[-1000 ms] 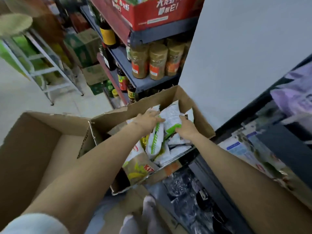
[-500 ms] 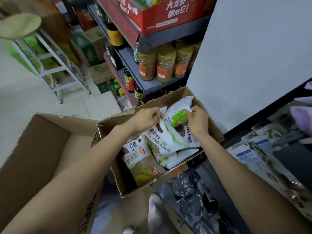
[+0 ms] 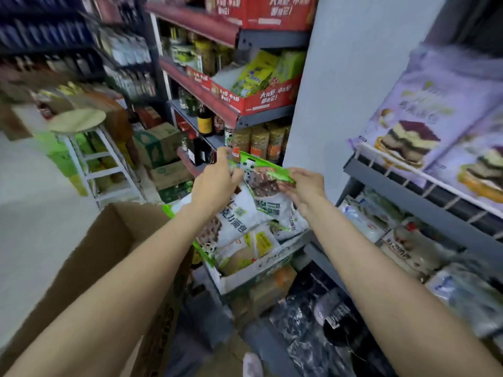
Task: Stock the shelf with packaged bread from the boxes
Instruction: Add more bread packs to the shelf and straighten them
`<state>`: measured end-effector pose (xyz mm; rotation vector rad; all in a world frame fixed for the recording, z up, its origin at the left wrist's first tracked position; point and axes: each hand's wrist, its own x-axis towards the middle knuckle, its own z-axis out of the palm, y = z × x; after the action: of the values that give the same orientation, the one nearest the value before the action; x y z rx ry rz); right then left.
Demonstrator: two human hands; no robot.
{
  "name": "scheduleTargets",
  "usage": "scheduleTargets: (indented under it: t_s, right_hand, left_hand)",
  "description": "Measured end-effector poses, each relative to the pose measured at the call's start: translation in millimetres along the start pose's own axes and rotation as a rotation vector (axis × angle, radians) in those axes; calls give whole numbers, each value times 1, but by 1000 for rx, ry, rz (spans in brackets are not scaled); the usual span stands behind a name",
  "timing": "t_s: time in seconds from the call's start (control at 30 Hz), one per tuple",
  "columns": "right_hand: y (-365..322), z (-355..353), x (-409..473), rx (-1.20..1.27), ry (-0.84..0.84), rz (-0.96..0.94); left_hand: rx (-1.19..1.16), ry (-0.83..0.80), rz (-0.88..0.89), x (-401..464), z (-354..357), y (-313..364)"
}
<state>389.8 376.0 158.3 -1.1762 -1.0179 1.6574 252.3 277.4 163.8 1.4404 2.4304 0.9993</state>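
While both hands are raised above the smaller box [image 3: 253, 270], each is closed on the top edge of the same bunch of bread packets [image 3: 261, 197]: the left hand [image 3: 215, 186] pinches the left end of the green header, the right hand [image 3: 302, 186] the right end. The packets hang from this grip, clear of the box, in front of the grey upright and level with the wire-fronted shelf [image 3: 424, 191] on the right, where purple cake packs [image 3: 408, 126] already stand. Further packets remain in the box, so stocking appears to be in an early or middle phase. A larger carton [image 3: 103, 254] stands to the left. Judged from this position, the step in hand is the carry to the shelf. It would be done well by keeping both grips firm on the sealed header, since several packets share it and one could slip, and by lifting the lower edges over the wire rail before setting them down upright, faces outward. Motion blur prevents a count of packets held.
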Motion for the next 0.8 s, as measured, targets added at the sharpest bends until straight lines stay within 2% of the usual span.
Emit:
scheduleTargets:
  t_s: [0.17,0.33,0.43,0.5,0.57,0.63,0.73,0.8]
  right_hand:
    - [-22,-32,-124,232,-21,7]
    - [-50,-80,-232,159,-47,-114]
    - [-67,-107,-277,134,-57,-185]
    - [-81,-133,-307,-27,-44,-282]
    - [-96,-163,-331,-413,29,-395]
    - [-111,-193,-357,-624,94,-464]
    - [-123,-239,-389,-593,127,-536]
    - [-125,-273,-400,-492,314,-603]
  left_hand:
    - [-58,-99,40,-90,-53,28]
    - [-225,-245,182,-152,-93,67]
    - [-342,-252,285,-177,-104,99]
    - [-418,-230,341,-196,-107,127]
    - [-480,-248,400,-213,-105,156]
    - [-475,-293,460,-228,-100,186]
    - [-487,-282,537,-257,-85,237]
    - [-562,-257,554,-281,-72,272]
